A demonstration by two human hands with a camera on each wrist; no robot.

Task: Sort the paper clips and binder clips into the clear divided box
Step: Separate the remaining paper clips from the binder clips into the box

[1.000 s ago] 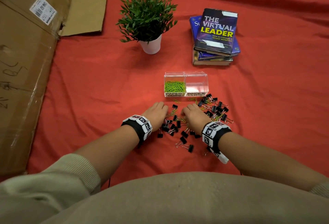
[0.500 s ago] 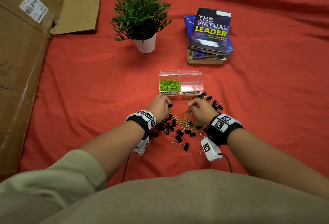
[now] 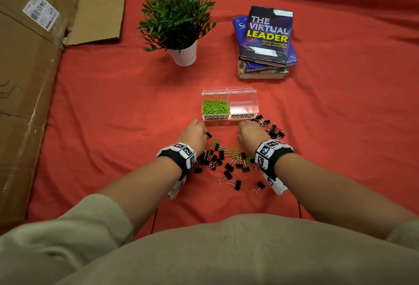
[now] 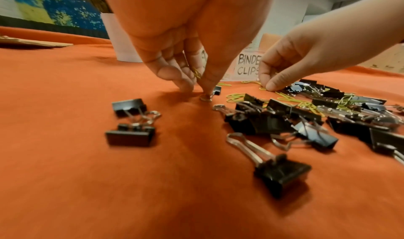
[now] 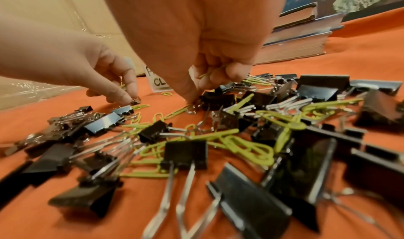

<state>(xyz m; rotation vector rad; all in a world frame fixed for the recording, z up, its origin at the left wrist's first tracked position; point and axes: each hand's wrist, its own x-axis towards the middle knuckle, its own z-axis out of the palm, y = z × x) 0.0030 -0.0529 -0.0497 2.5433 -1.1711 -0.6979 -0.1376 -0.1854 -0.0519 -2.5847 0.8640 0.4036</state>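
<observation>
Just in front of the clear divided box (image 3: 229,103), we are working both hands in the scattered binder clips (image 3: 226,162): our left hand (image 3: 192,136) is pinching one binder clip (image 4: 215,90), our right hand (image 3: 251,134) is clutching green paper clips (image 5: 203,75).

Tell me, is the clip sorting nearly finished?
About halfway. Done: green paper clips fill the left half of the clear divided box; its "BINDER CLIPS" half is bare. In hand: the left hand pinches green paper clips, and the right hand grips one too. Left: black binder clips and loose green ones on the red cloth.
</observation>
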